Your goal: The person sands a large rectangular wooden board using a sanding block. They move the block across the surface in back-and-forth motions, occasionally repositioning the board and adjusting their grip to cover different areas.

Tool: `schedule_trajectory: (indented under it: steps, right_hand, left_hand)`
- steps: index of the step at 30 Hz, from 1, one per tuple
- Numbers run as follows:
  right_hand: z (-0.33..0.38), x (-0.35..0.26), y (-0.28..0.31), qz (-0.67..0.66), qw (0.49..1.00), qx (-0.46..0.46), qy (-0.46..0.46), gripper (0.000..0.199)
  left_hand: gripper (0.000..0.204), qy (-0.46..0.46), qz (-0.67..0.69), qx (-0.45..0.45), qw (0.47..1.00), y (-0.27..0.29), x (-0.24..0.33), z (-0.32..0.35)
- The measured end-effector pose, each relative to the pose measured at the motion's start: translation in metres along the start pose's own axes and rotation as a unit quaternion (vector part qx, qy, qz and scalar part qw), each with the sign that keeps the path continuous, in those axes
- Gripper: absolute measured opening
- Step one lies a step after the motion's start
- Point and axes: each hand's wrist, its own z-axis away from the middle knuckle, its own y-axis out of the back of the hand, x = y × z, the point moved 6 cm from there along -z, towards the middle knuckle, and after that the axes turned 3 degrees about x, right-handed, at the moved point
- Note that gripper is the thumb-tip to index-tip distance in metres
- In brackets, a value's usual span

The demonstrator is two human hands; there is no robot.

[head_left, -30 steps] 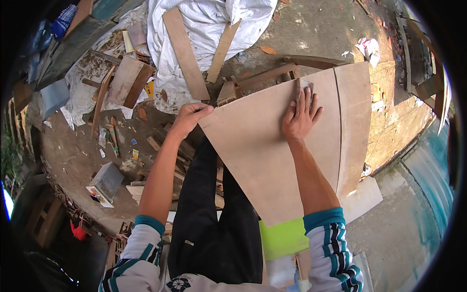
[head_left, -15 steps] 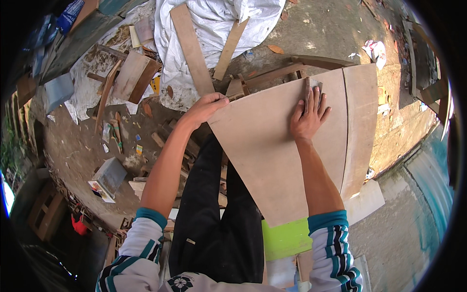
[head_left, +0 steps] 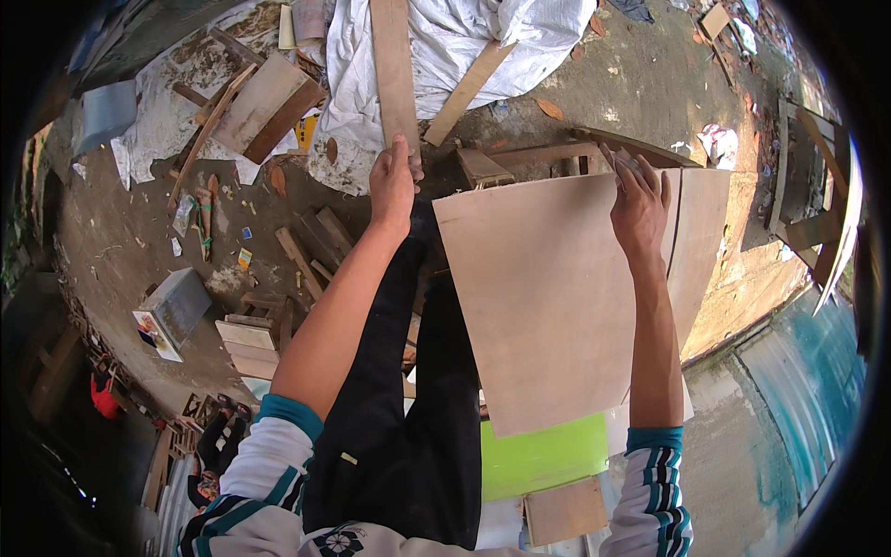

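A wide, pale plywood panel (head_left: 538, 297) lies slanted in front of my legs, narrowing toward me. My left hand (head_left: 393, 190) is off the panel, its fingers closed around the near end of a long wooden plank (head_left: 393, 65) that reaches onto a white sheet. Over the panel's far edge, my right hand (head_left: 640, 206) has its fingers bent around a small brown block (head_left: 608, 158). The fingers hide most of that block. Right of this hand, a dark seam separates a narrower strip of board (head_left: 703, 218) from the main panel.
Wooden framing (head_left: 548, 158) shows beyond the panel's far edge. A crumpled white sheet (head_left: 548, 56) bears a second, shorter plank (head_left: 471, 91). Scrap boards (head_left: 269, 107) lie at the far left, a grey box (head_left: 181, 311) at the left. A lime-green board (head_left: 548, 455) sits near my right leg.
My left hand has left the panel's corner and closed on the plank's end. My right hand, flat on the panel before, has shifted toward its far edge with the block. The view has turned somewhat.
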Motion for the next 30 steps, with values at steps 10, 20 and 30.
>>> schedule_trajectory:
  steps: [10,20,30]
  right_hand:
    - [-0.044,-0.13,-0.022,-0.148,0.948,-0.263,0.101,0.03]
    - [-0.041,-0.177,-0.032,-0.1,0.947,-0.292,0.094,0.032]
    - [-0.05,-0.168,-0.022,-0.149,0.917,-0.369,0.018,0.028]
  left_hand:
    - [0.098,-0.111,-0.273,-0.096,0.951,-0.026,-0.059,0.086]
    - [0.099,-0.08,-0.344,-0.174,0.919,-0.021,-0.056,0.08]
    - [0.094,-0.098,-0.365,-0.189,0.906,-0.018,-0.056,0.076]
